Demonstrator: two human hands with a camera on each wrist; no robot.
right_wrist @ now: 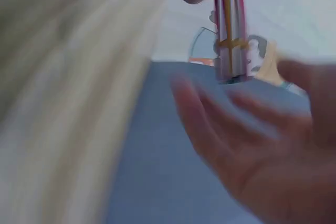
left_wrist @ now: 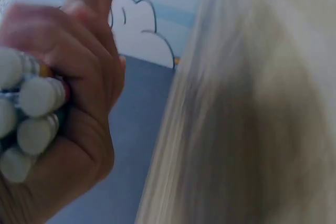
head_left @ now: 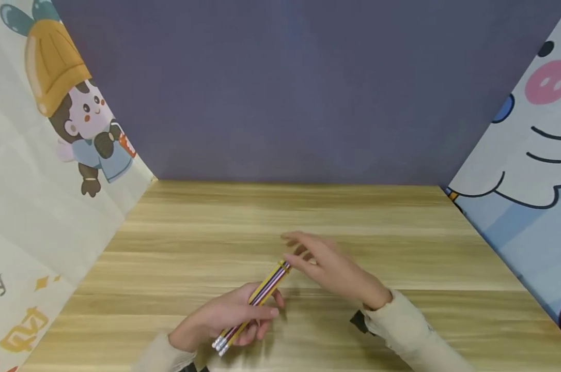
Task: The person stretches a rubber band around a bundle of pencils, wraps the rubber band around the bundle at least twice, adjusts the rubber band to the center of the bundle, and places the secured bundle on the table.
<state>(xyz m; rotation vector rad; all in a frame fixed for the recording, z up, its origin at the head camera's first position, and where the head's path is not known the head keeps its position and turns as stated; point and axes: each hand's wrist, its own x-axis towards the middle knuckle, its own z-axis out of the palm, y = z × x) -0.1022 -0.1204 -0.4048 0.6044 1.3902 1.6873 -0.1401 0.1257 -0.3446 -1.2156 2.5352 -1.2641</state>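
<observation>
A bundle of striped pencils (head_left: 266, 289) lies slantwise in my left hand (head_left: 229, 311), held under the thumb with the fingers beneath. Their white eraser ends (left_wrist: 39, 97) point down toward me, several packed together in the left wrist view. Near the far end, a yellow rubber band (right_wrist: 232, 43) circles the bundle. My right hand (head_left: 331, 271) hovers just beyond that end, with nothing in its grip. In the right wrist view its fingers (right_wrist: 210, 124) are blurred, spread and apart from the pencils.
Both hands are above a wood-grain tabletop (head_left: 206, 232). A dark grey-blue panel (head_left: 280, 93) stands along the back edge. Cartoon-printed sheets flank the table, a left sheet (head_left: 25, 170) and a right sheet (head_left: 508, 150).
</observation>
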